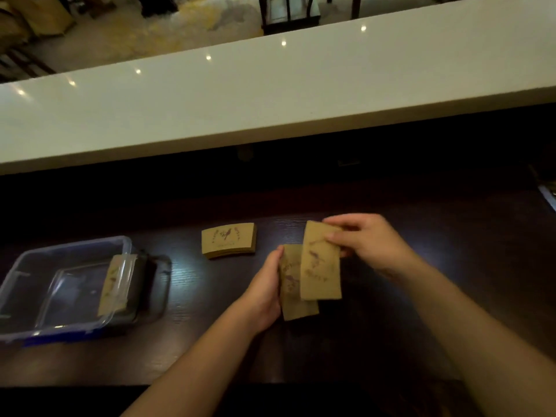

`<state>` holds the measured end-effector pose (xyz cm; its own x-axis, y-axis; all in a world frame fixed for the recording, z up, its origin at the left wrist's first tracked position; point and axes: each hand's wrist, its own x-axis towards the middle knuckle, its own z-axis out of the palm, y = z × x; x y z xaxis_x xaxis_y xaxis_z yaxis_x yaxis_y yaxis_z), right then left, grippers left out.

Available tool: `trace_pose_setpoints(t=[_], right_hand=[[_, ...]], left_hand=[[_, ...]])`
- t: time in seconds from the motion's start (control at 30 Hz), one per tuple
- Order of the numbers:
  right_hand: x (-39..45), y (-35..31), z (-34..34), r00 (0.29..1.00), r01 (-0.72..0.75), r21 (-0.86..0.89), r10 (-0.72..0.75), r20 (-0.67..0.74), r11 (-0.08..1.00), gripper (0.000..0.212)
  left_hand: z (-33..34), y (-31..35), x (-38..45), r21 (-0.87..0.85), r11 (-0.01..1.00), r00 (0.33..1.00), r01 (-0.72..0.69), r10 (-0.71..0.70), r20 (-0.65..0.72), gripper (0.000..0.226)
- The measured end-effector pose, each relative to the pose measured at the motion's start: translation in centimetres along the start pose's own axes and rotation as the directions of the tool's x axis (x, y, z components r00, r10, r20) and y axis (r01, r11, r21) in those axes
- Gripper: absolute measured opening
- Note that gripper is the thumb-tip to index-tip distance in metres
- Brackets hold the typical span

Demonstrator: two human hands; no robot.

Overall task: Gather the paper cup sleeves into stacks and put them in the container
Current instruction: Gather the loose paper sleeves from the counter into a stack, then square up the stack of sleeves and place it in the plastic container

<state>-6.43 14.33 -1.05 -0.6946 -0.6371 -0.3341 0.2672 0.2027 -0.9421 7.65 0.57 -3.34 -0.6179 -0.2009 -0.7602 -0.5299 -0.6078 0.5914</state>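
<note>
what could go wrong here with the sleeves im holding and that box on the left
1. The sleeve pinched in the right hand overlaps the bundle in the left hand off-square, so the stack may end up uneven or fan out.
2. The sleeves in the clear container lean on edge against its right wall; dropping a new stack in could tip them over.
3. The finished stack lies loose on the dark table, where a passing forearm might scatter it.

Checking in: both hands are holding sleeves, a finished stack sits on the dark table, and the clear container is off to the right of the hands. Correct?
Not quite. The head view shows the clear container to the left of the hands, not the right. The rest holds: the left hand and right hand are holding sleeves, and a finished stack sits on the dark table.
</note>
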Motion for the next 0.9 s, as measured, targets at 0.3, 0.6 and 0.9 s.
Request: trace_pose_setpoints(t=[0.3, 0.6, 0.9], right_hand=[[-0.1, 4.0, 7.1, 0.996, 0.059, -0.652, -0.092, -0.016, 0.756, 0.04], [1.3, 5.3, 10.6, 0.966, -0.218, -0.218, 0.243, 0.092, 0.951, 0.039], [3.8, 3.3, 17.2, 0.949, -0.214, 0.224, 0.257, -0.182, 0.951, 0.026]], left_hand=[[-2.1, -1.2, -1.8, 0.211, 0.971, 0.994, -0.111, 0.11, 0.014, 0.033], [-8.0, -0.3, -1.9, 0.369, 0.928, 0.998, -0.046, 0.062, -0.032, 0.03], [-14.9, 3.4, 0.0, 0.206, 0.924, 0.842, -0.321, 0.378, -0.385, 0.045]])
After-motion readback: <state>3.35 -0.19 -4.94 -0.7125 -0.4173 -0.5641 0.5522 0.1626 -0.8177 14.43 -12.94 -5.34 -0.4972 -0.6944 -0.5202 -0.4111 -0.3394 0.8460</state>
